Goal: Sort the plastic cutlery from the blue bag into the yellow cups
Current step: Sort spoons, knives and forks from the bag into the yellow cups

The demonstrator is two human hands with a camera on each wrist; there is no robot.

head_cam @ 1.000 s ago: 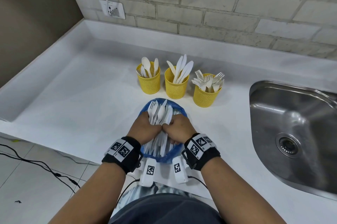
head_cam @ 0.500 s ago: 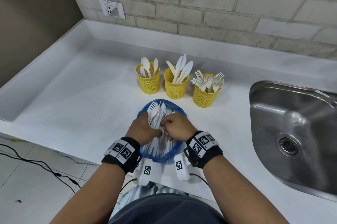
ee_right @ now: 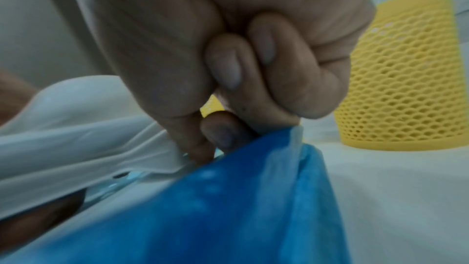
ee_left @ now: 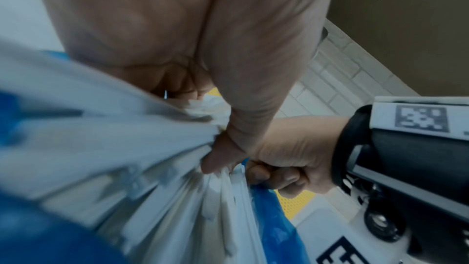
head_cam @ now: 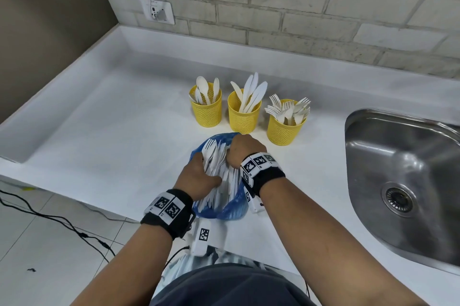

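Observation:
A blue bag [head_cam: 234, 206] lies at the counter's front edge with a bundle of white plastic cutlery [head_cam: 214, 156] sticking out of its mouth. My left hand [head_cam: 201, 176] grips the bundle around its middle, and its thumb presses on the handles [ee_left: 152, 168]. My right hand [head_cam: 242, 152] is curled at the bag's far right rim, where thumb and forefinger [ee_right: 220, 133] pinch the blue plastic [ee_right: 228, 208]. Behind the bag stand three yellow mesh cups: one with spoons [head_cam: 206, 111], one with knives [head_cam: 244, 116], one with forks [head_cam: 285, 126].
A steel sink [head_cam: 403, 181] is sunk into the white counter [head_cam: 112, 143] at the right. A wall outlet with a cable [head_cam: 156, 10] sits at the back left. Black cables run over the tiled floor [head_cam: 49, 218] below the counter's front edge.
My right hand has moved forward from beside the left hand to the bag's far rim. The left hand stays on the bundle.

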